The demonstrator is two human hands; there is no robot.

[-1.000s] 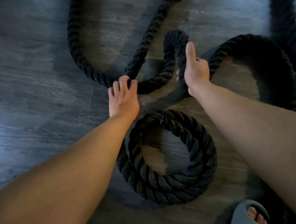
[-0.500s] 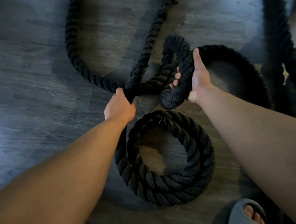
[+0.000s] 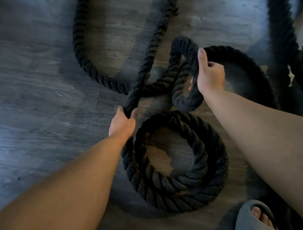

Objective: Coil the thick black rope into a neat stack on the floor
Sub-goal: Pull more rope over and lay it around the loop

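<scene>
Gripping the thick black rope (image 3: 141, 77), the left hand (image 3: 122, 123) has its fingers curled round a strand just off the coil's 11 o'clock edge. The right hand (image 3: 210, 76) clasps a raised, blurred loop of the same rope, thumb stretched along it, at 1 o'clock from the coil. The coil (image 3: 167, 188) lies flat on the wood-grain floor (image 3: 43, 101), several turns stacked. Loose lengths run toward 12 and 2 o'clock. A grey slipper (image 3: 245, 218), toes visible, sits at the coil's 5 o'clock.
</scene>
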